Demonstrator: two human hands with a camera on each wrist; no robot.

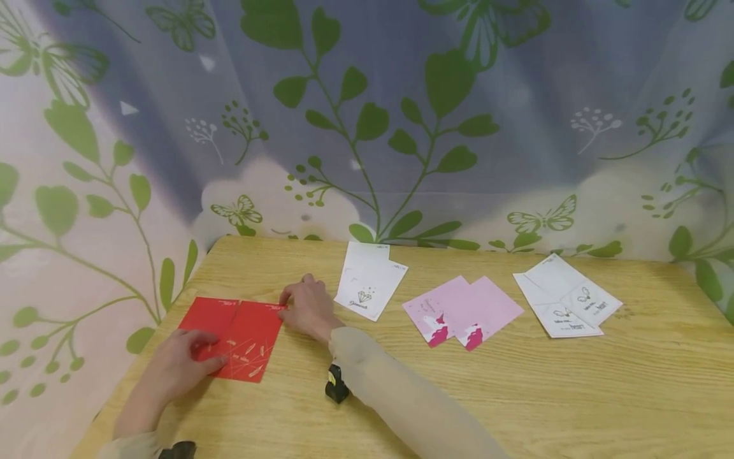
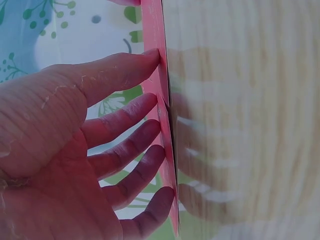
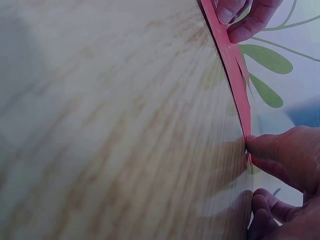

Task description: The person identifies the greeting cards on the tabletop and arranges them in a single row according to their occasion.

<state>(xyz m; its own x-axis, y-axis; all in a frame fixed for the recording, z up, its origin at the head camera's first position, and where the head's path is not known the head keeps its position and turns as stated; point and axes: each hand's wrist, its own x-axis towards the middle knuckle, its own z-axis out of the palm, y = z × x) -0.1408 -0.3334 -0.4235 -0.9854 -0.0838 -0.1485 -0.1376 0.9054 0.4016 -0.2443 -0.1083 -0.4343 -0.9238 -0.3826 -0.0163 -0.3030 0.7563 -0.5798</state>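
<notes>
Red cards (image 1: 248,333) lie lower left of the frame; the left hand (image 1: 176,371) rests spread fingers on them, the right hand (image 1: 311,310) apparently pinches their upper-right corner: press lightly, avoid creasing

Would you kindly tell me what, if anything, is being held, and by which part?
Of two red cards, the right hand pinches the right one by its far right corner; the left hand only rests on them.

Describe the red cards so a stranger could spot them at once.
Look at the wooden table and go to its left end. There, the left hand touches the red cards and the right hand pinches their far right corner. They alone are red; the other cards are white or pink.
</notes>
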